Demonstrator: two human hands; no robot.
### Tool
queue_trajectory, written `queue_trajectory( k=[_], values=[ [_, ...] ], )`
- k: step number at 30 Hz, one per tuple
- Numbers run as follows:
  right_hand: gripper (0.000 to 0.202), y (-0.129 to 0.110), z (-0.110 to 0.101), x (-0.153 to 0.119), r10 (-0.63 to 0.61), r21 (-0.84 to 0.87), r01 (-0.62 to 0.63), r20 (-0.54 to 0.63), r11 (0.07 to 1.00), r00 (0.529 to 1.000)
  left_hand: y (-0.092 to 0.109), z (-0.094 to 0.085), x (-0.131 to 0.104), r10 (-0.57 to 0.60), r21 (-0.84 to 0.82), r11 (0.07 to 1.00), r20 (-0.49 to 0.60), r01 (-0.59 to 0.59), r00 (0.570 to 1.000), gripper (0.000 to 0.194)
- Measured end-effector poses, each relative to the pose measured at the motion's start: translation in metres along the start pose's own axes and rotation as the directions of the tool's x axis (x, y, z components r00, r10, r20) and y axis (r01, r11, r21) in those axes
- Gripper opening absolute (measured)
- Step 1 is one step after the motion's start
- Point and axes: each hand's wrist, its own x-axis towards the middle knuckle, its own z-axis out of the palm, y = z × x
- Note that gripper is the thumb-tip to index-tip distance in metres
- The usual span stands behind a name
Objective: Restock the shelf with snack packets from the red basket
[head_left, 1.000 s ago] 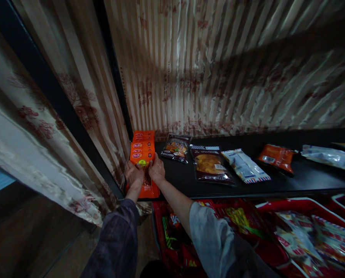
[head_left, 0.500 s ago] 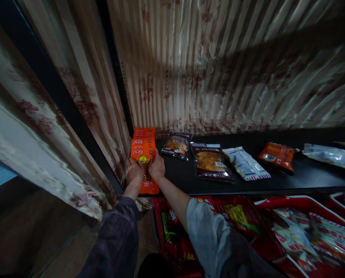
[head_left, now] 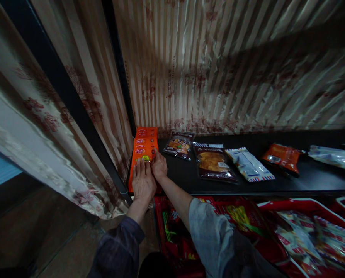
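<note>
Several orange packets [head_left: 145, 143] lie overlapping in a row at the left end of the black shelf [head_left: 180, 177]. My left hand [head_left: 143, 183] rests flat on the front packet, palm down, with its fingers stretched forward and holding nothing. Along the packets' right edge is my right hand [head_left: 159, 166], its fingers bent against the orange wrapping near a yellow round label. The two hands touch or nearly touch. To their right lies a dark packet with a picture of food [head_left: 178, 145].
Farther right on the shelf are a brown packet [head_left: 214, 162], a white-blue packet [head_left: 250, 164], an orange-red packet [head_left: 281, 157] and a silvery packet [head_left: 333, 156]. Red baskets [head_left: 301, 202] of packaged snacks stand below. A black post [head_left: 118, 61] and curtains [head_left: 218, 77] border the shelf.
My left hand has moved from the packets' left edge onto the top of the front one, and its fingers have flattened. My right hand stays at the right edge. The view has shifted slightly.
</note>
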Motion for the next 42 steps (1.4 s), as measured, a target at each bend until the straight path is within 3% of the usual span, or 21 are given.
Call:
queue_trajectory(
  k=[8,11,15,17,21,28,34,37,40,42],
  values=[
    [0.046,0.003,-0.001,0.000,-0.054,-0.099,0.053,-0.012,0.994,0.998,-0.005,0.017,-0.007,-0.065,-0.073,0.995,-0.015,0.064,0.998,0.057],
    [0.050,-0.001,-0.010,-0.003,-0.218,-0.180,0.217,0.018,0.959,0.976,-0.004,0.018,-0.008,-0.067,-0.085,0.994,-0.031,0.064,0.997,0.056],
    [0.050,-0.014,-0.017,-0.006,-0.436,-0.238,0.457,0.138,0.857,0.889,-0.006,0.019,-0.010,-0.026,-0.081,0.996,-0.042,0.023,0.999,0.055],
    [0.046,-0.021,-0.015,-0.004,-0.426,-0.256,0.482,0.246,0.838,0.871,-0.007,0.020,-0.010,-0.022,-0.072,0.997,-0.035,0.019,0.999,0.054],
    [0.048,-0.029,-0.006,0.004,-0.270,-0.324,0.433,0.443,0.841,0.855,-0.008,0.021,-0.011,-0.011,-0.060,0.998,-0.033,0.009,0.999,0.050],
    [0.053,-0.033,0.000,0.031,-0.148,-0.384,0.352,0.468,0.854,0.871,-0.006,0.021,-0.011,-0.030,-0.047,0.999,-0.041,0.028,0.999,0.051],
    [0.057,-0.036,-0.002,0.047,-0.163,-0.392,0.374,0.475,0.841,0.865,-0.005,0.029,-0.010,-0.043,-0.036,0.999,-0.071,0.041,0.997,0.054],
    [0.057,-0.037,-0.003,0.042,-0.248,-0.369,0.423,0.437,0.828,0.865,-0.003,0.028,-0.011,-0.050,-0.031,0.998,-0.080,0.048,0.996,0.053],
    [0.054,-0.038,-0.002,0.033,-0.367,-0.290,0.535,0.472,0.794,0.801,-0.001,0.022,-0.012,-0.034,-0.026,0.999,-0.087,0.032,0.996,0.051],
    [0.055,-0.041,0.000,0.031,-0.364,-0.252,0.560,0.543,0.789,0.757,-0.001,0.020,-0.012,-0.030,-0.028,0.999,-0.082,0.028,0.996,0.051]
  ],
)
